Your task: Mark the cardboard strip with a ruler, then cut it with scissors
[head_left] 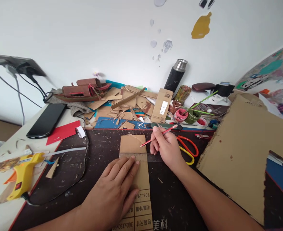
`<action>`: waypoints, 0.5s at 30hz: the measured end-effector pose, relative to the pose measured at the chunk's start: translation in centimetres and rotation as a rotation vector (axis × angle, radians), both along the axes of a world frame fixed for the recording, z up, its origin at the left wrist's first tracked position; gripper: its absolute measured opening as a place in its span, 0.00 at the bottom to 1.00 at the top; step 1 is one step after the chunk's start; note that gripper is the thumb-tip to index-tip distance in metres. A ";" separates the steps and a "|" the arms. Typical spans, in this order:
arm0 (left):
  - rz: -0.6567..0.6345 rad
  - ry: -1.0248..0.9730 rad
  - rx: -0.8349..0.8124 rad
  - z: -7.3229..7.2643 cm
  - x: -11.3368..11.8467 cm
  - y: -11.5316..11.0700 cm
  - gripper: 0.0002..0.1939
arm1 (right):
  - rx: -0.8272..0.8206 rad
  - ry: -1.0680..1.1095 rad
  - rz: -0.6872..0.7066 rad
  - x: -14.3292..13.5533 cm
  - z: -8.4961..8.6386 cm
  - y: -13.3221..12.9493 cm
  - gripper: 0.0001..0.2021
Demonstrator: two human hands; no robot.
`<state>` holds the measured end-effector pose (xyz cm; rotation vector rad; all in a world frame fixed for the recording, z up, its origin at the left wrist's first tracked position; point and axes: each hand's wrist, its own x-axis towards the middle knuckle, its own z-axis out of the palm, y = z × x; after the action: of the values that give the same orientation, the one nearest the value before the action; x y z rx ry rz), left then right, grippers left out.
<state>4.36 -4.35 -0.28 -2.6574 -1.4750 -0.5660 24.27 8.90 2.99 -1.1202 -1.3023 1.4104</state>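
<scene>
Fingers [157, 134] of the right hand [169, 149] grip one pencil [168, 129]; left fingers [120, 168], flattened, press one ruler [143, 157] onto one cardboard strip [142, 179].

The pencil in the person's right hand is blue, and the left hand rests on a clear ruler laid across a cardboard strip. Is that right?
Not quite: the head view shows that the pencil in the right hand is red. The left hand does rest on a clear ruler laid across a cardboard strip.

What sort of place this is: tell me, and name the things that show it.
Probably a handicraft workspace: a yellow glue gun, small paint jars and a heap of cardboard scraps point to that.
</scene>
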 end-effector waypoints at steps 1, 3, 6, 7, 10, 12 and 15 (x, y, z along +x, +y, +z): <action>-0.001 -0.015 0.005 0.0 0.0 0.0 0.25 | 0.004 0.010 -0.006 0.1 0.0 0.1 0.33; -0.016 -0.033 0.022 -0.1 0.1 0.0 0.25 | 0.006 0.034 -0.021 0.2 -0.1 0.3 0.34; -0.034 -0.036 0.038 0.0 0.2 0.0 0.24 | -0.006 0.072 -0.040 0.3 -0.3 0.7 0.34; -0.039 -0.035 0.039 0.0 0.2 0.1 0.24 | -0.010 0.080 -0.043 0.3 -0.4 0.8 0.34; -0.049 -0.031 0.036 0.1 0.2 0.1 0.23 | -0.016 0.093 -0.041 0.4 -0.6 0.9 0.34; -0.057 -0.025 0.024 0.1 0.1 0.0 0.22 | -0.019 0.091 -0.034 0.3 -0.7 0.8 0.34; -0.062 -0.022 0.023 0.3 0.1 0.0 0.21 | -0.023 0.080 -0.020 0.2 -0.7 0.7 0.34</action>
<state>4.45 -4.30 -0.02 -2.6964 -1.3867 -0.6150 24.50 9.56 2.31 -1.0789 -1.2181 1.4440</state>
